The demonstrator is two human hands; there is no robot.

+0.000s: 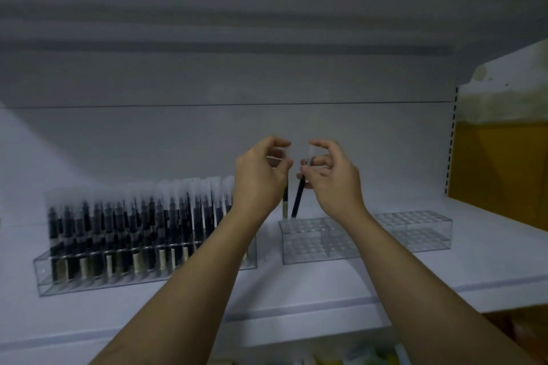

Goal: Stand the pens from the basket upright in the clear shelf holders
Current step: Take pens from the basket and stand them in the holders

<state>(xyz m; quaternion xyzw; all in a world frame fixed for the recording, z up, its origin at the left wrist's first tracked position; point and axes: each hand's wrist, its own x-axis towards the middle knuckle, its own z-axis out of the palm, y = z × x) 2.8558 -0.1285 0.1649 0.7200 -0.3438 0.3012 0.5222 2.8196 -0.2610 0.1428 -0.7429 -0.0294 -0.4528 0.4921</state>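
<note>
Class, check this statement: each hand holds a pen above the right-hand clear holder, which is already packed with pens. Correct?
No. The head view shows the right holder practically empty; the packed one is the left holder. The left hand and right hand do hold pens above the right one.

Both hands are raised in front of a white shelf (296, 290). The left hand (261, 178) pinches the upright pen (285, 204) near its pale cap. Close beside it, the right hand (333, 181) pinches the tilted pen (298, 198), which has a dark barrel and leans top-right. Both lower ends reach the back left corner of the right holder (415, 231), a clear block with a grid of holes; whether either tip is seated cannot be told. The left holder (41, 275), apart to the left, is packed with standing pens (133, 222) with dark barrels and frosted caps. A yellow panel (501, 172) stands at far right. The picture is slightly blurred.
</note>
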